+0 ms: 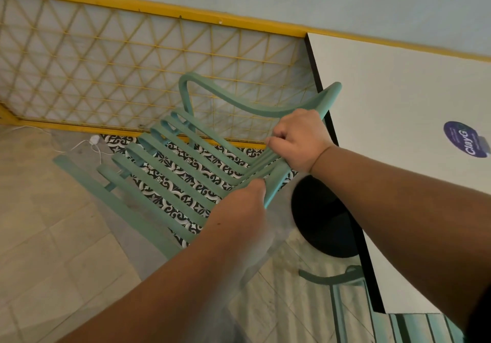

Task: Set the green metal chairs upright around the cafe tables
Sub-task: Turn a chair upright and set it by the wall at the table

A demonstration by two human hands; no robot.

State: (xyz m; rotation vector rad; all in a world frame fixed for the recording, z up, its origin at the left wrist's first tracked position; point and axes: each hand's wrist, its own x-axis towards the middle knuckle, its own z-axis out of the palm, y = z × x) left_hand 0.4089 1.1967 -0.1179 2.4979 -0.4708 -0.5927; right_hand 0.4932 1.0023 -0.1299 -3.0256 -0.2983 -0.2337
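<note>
Two hands are seen at one tilted green chair [186, 162] beside the white bench [398, 103].
Head view: the green chair is held tilted over the floor [53, 236], between the yellow lattice [119, 63] and the bench. The right hand [297, 140] is clamped on its slats below the curved rail. The metal is judged stiff and fairly heavy, best gripped at the frame. The left hand [247, 199] is blurred at the frame's end, so its grip cannot be told. The legs are hidden, and a second chair [345, 279] is cut off.
</note>
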